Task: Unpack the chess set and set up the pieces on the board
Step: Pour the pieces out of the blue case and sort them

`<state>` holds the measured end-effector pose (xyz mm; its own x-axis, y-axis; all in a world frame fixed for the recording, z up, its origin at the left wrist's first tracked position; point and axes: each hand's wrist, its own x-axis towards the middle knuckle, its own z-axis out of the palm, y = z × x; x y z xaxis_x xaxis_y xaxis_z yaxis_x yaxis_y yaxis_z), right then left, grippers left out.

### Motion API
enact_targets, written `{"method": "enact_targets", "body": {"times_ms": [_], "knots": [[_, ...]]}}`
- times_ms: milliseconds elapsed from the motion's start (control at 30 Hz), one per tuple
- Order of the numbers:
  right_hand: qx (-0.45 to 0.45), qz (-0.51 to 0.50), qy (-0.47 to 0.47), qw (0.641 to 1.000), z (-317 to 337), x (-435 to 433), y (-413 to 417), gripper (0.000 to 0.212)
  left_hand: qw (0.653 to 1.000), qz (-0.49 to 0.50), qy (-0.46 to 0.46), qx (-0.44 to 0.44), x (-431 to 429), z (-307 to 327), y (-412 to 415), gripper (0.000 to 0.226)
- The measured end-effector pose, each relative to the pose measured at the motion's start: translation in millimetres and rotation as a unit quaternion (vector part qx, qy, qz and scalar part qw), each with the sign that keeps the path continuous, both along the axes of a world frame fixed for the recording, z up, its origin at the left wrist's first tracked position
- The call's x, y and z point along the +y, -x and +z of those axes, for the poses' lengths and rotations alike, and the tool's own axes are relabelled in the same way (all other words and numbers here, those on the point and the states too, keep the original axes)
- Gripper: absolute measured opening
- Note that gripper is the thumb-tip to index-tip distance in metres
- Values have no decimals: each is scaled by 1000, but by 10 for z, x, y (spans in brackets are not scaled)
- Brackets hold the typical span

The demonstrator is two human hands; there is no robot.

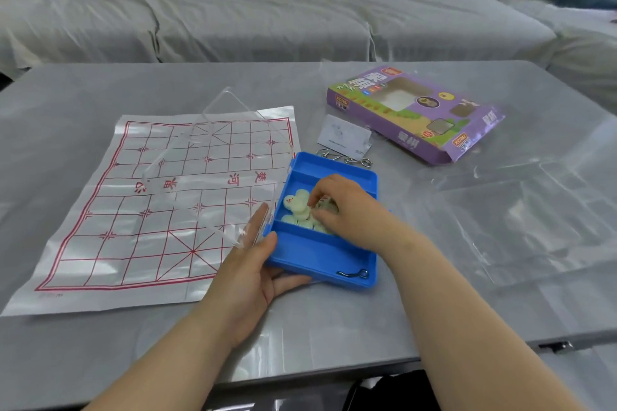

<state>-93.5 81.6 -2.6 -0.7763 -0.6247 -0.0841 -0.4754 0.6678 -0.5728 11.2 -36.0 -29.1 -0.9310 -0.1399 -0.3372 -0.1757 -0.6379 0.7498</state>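
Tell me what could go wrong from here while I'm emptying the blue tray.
1. The clear lid stands open over the board, covering squares; shifting the blue tray could drag it.
2. The right hand pinches into heaped pieces, so neighbours may spill.
3. The left hand has its grip on one near corner only; the tray may tip.
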Motion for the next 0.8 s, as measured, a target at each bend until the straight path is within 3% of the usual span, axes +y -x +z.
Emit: {"method": "enact_targets", "body": {"times_ms": [133, 267, 433, 667, 800], "knots": [[-55, 39, -34, 997, 109, 96, 21, 39, 1000, -1, 15, 8, 9, 0, -6, 42], [-55, 25, -41, 997, 117, 72, 26, 39, 1000, 2, 19, 3, 19, 9, -6, 42], [-44, -8, 15, 999, 72, 59, 55, 18, 999, -4, 30, 9, 27, 20, -13, 47], [-21, -75, 103, 992, -9, 59, 14, 24, 999, 10, 37, 16, 34, 34, -30, 46], [-54, -205, 236, 948, 20, 206, 17, 26, 999, 32, 34, 18, 34, 49, -48, 46]]}}
